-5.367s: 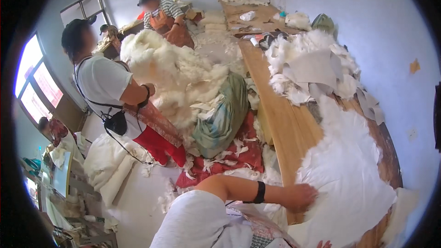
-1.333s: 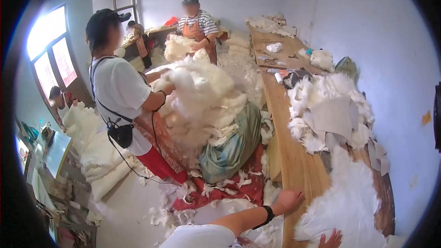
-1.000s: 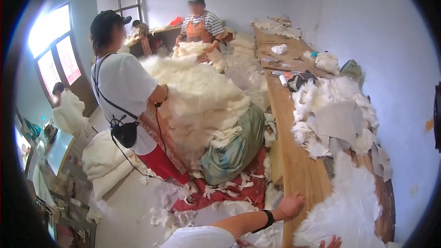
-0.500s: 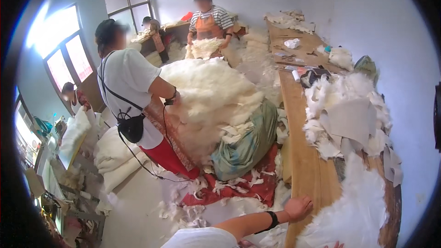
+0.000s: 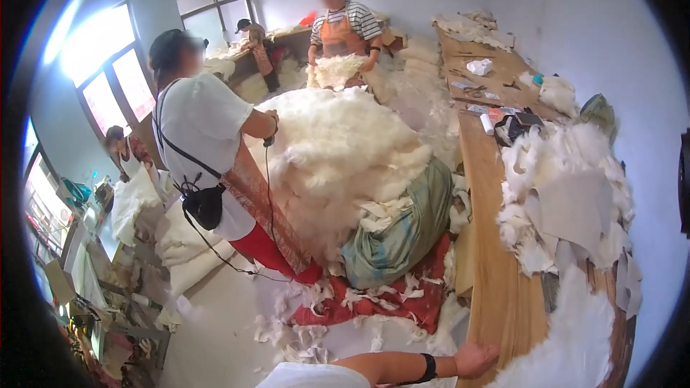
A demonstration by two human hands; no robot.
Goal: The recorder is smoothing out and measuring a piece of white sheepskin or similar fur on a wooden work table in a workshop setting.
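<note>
My left arm, with a black wristband (image 5: 430, 368), reaches in from the lower edge. My left hand (image 5: 476, 361) is closed in a fist over the near end of a long wooden table (image 5: 503, 280), and nothing shows sticking out of it. To its right a long-haired white fur pelt (image 5: 568, 348) lies on the table. Farther along is a heap of white fur pieces (image 5: 517, 194), with pale hide pieces (image 5: 575, 205) on top. My right hand is out of view.
Left of the table, a large white fur pile (image 5: 345, 144) rises beside a green sack (image 5: 402, 233). A co-worker in a white shirt (image 5: 205, 115) handles it with a corded tool; another in an orange apron (image 5: 343, 36) holds fleece. Scissors (image 5: 474, 91) lie on the table.
The view has shifted, so the room appears farther right. My left hand stays a fist near the table edge, lower in the picture. Fingertips at the bottom edge have gone from view.
</note>
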